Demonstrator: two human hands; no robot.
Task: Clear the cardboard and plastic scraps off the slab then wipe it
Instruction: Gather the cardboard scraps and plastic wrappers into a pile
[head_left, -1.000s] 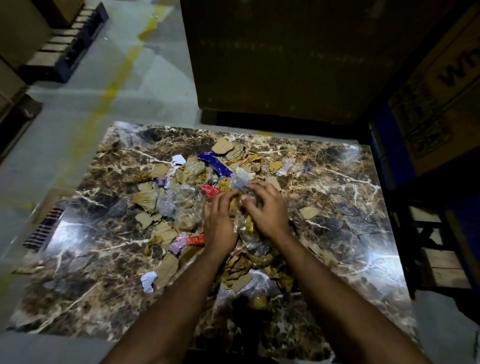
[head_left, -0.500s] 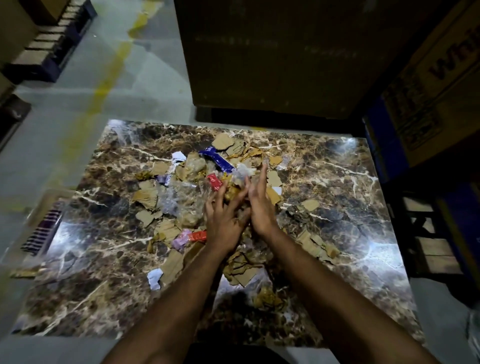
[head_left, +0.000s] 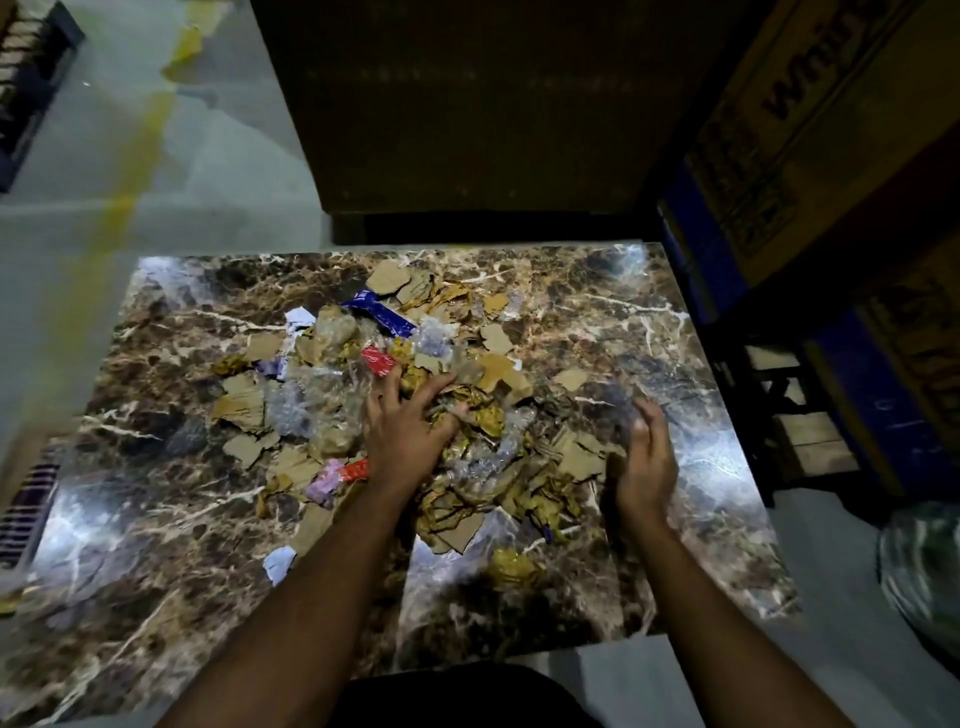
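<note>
A brown marble slab (head_left: 156, 519) lies on the floor, strewn in the middle with cardboard scraps (head_left: 244, 402) and crumpled clear plastic (head_left: 306, 400). A blue wrapper (head_left: 382, 316) and a red wrapper (head_left: 377, 361) lie toward the far side of the heap. My left hand (head_left: 402, 428) rests palm down on the pile's centre, fingers spread over plastic and cardboard. On its edge at the pile's right side stands my right hand (head_left: 644, 462), fingers apart, palm facing the scraps, holding nothing.
Large cardboard boxes (head_left: 467, 104) stand behind the slab and at the right (head_left: 810, 130). A wooden pallet (head_left: 795, 415) sits by the slab's right edge. A floor grate (head_left: 26, 499) is at the left. A plastic bag (head_left: 924, 571) shows at the right edge.
My hands were together at the pile's centre. The right hand has swung out to the right side of the heap, and the left hand has flattened onto the scraps.
</note>
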